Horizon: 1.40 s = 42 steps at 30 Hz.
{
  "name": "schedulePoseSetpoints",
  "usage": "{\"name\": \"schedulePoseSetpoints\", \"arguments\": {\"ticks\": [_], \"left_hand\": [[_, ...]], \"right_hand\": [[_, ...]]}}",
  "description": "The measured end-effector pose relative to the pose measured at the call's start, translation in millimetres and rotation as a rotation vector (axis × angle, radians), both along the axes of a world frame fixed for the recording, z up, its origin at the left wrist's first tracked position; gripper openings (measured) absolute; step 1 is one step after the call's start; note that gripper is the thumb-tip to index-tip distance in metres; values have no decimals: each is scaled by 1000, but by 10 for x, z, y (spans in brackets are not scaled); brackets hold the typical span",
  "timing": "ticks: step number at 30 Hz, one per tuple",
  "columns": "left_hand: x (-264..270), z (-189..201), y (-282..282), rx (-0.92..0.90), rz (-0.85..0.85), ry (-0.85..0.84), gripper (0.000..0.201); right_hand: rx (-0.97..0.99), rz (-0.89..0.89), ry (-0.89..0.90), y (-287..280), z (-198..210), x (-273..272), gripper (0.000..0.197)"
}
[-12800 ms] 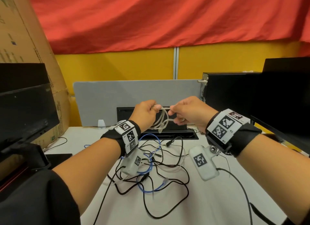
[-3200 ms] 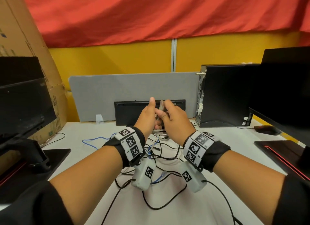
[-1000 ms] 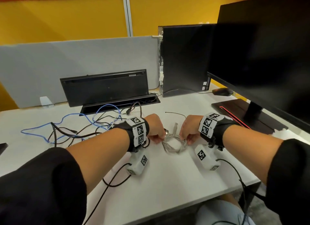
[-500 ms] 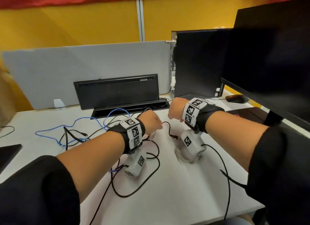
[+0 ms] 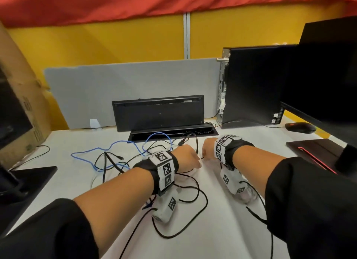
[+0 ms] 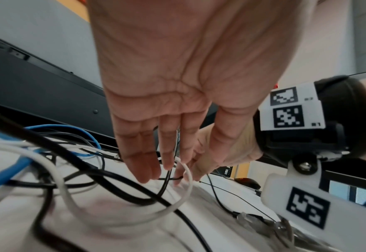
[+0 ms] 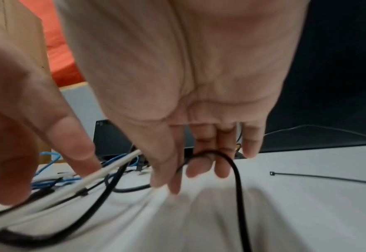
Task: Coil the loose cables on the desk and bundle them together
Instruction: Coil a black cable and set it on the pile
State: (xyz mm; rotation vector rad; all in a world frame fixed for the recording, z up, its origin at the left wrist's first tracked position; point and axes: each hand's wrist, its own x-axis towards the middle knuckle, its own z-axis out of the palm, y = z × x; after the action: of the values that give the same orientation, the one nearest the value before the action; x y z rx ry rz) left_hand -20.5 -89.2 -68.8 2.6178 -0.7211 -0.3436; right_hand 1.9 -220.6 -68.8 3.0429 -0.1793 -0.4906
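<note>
2 monitors [image 5: 328, 75] flank the white bench [image 5: 222, 229], with a black computer tower [image 5: 251, 84] at its back right edge. Loose cables sprawl across the bench middle: a blue cable [image 5: 116, 148] toward the back left, black cable [image 5: 195, 202] looping forward, a white cable [image 6: 186, 192] among them. The left hand [image 5: 186, 158] reaches down with fingers loosely extended, its fingertips [image 6: 145, 177] at the white loop. The right hand [image 5: 208, 149] has fingers [image 7: 201, 163] hooked under a black cable bend. 1 black zip tie [image 7: 328, 178] lies to the right.
</note>
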Motion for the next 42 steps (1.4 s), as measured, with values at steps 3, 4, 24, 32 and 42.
{"name": "schedulePoseSetpoints", "arguments": {"ticks": [3, 4, 24, 32, 42], "left_hand": [[-9, 52, 24, -65, 33, -64, 32], [-10, 90, 36, -127, 57, -102, 30], [310, 1283, -27, -823, -24, -256, 23], [371, 1524, 252, -631, -36, -380, 28], [443, 1448, 612, -521, 55, -418, 21]], "right_hand": [[49, -17, -79, -41, 199, 9, 36], [66, -17, -108, -58, 303, 6, 34], [173, 304, -934, -306, 1790, -620, 20], [151, 176, -1085, -775, 1939, -751, 19], [219, -183, -1087, -1213, 1681, -875, 21]]}}
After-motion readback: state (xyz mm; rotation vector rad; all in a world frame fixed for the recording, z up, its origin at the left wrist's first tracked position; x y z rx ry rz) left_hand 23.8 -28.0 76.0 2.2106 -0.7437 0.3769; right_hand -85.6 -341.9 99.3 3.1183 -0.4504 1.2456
